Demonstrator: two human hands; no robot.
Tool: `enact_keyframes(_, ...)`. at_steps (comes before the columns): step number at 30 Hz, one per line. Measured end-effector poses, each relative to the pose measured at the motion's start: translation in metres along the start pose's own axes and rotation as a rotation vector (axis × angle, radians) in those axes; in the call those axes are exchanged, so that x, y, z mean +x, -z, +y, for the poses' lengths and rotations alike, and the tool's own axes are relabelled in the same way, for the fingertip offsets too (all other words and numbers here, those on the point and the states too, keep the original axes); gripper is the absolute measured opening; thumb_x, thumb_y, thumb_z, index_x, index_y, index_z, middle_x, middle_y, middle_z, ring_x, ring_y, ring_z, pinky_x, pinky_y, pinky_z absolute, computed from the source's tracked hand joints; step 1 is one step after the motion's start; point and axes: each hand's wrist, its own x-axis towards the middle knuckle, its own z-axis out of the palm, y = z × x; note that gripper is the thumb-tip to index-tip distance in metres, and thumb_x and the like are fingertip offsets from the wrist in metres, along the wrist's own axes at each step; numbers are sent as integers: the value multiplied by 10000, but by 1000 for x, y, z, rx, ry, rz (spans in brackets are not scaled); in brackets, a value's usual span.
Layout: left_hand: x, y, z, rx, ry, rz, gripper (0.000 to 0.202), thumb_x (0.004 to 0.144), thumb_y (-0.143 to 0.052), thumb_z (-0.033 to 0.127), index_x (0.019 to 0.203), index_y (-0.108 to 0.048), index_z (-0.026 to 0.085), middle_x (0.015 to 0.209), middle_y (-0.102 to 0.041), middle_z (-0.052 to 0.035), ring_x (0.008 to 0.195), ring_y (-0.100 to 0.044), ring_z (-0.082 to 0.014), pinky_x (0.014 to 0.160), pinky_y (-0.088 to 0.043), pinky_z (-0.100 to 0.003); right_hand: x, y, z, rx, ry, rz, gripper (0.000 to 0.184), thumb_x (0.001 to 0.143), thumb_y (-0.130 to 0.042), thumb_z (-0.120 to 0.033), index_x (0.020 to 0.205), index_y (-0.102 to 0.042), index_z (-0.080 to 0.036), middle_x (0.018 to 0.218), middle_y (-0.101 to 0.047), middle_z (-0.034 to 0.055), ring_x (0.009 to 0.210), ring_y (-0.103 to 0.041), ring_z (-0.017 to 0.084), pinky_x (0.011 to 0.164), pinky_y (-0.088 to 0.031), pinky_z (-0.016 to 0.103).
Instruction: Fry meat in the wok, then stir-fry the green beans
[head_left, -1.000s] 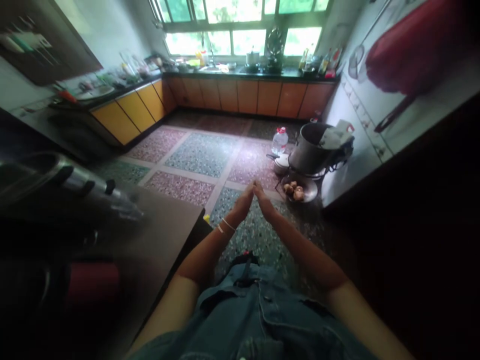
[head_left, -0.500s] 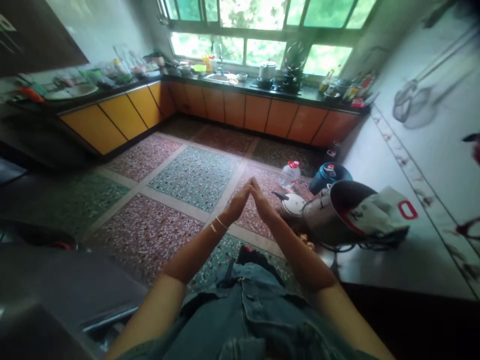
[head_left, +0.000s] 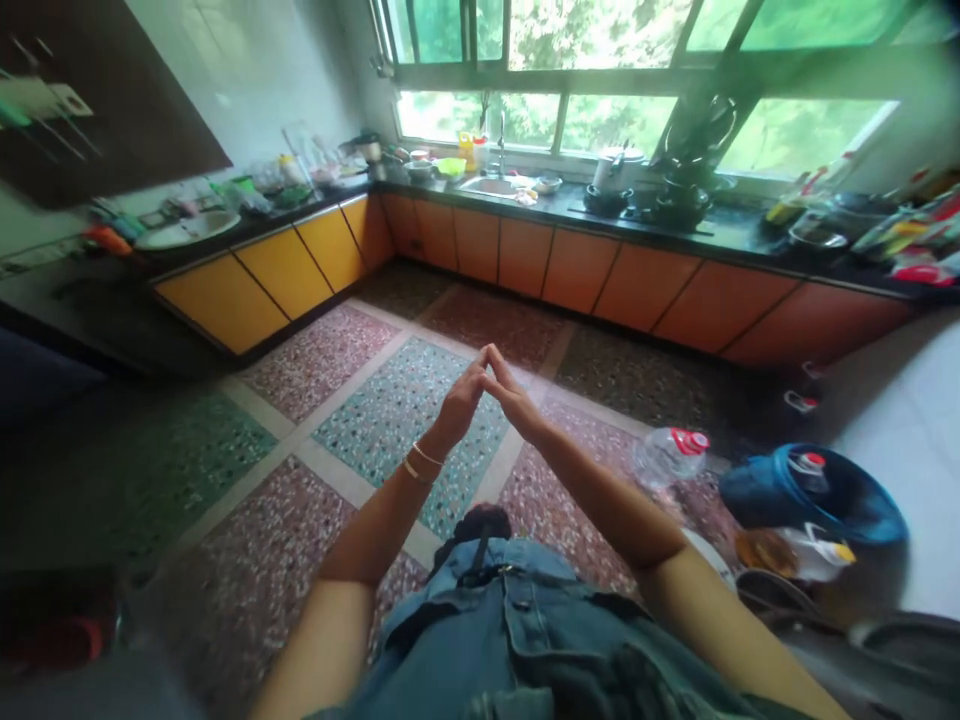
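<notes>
My left hand (head_left: 460,402) and my right hand (head_left: 513,396) meet at the fingertips in front of me, forming a peak over the speckled tile floor (head_left: 394,395). The fingers look stretched out, and no object shows in either hand. A band circles my left wrist. Both forearms reach forward above my blue denim clothing (head_left: 480,640). Nearest on the right is a clear plastic bottle (head_left: 664,458) with a red cap, standing on the floor.
A blue bucket (head_left: 757,490) and a bottle of brownish liquid (head_left: 780,553) stand at right, near metal pots (head_left: 900,650). Orange cabinets (head_left: 517,258) run below the dark counter, which carries a sink (head_left: 487,186), a stove and dishes. Yellow cabinets (head_left: 270,280) line the left.
The view has moved forward and turned, so the counter and bottles look nearer. The large pot with a bag has slid mostly out of view at lower right. My hands remain joined.
</notes>
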Motion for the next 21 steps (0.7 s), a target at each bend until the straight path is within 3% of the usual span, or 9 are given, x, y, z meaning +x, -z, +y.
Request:
enact_keyframes(6,188,19,-14,-217,91,-96,433,897,-408,239,1322,-492,249,1432,-396,30,1371,-261,-188,1151,-206,-351,163,68,24,95,-38,181,695,814,-545,-528,1427,-270,-349,1518,-175,-91,1408,-132,190,1162,-128,398)
enact_keyframes(11,344,48,-56,-290,114,-82,422,890,-418,212,1296,-521,260,1402,-438,32,1362,-284,-184,1147,-225,-322,312,135,78,184,-68,201,656,785,-596,-470,1387,-364,-349,1473,-306,-80,1376,-249,204,1153,-180,415)
enact_keyframes(16,501,105,-81,-305,125,42,448,901,-368,188,1339,-464,188,1435,-397,-12,1361,-281,-164,1142,-218,-315,484,173,107,199,-99,118,683,739,-635,-480,1360,-429,-284,1469,-316,-49,1380,-240,191,1163,-148,360)
enact_keyframes(21,633,187,-86,-318,62,167,447,907,-376,234,1343,-459,180,1457,-360,-35,1366,-270,-161,1139,-212,-309,646,173,114,177,-132,-24,740,720,-647,-508,1375,-412,-256,1482,-282,-31,1392,-202,190,1167,-108,351)
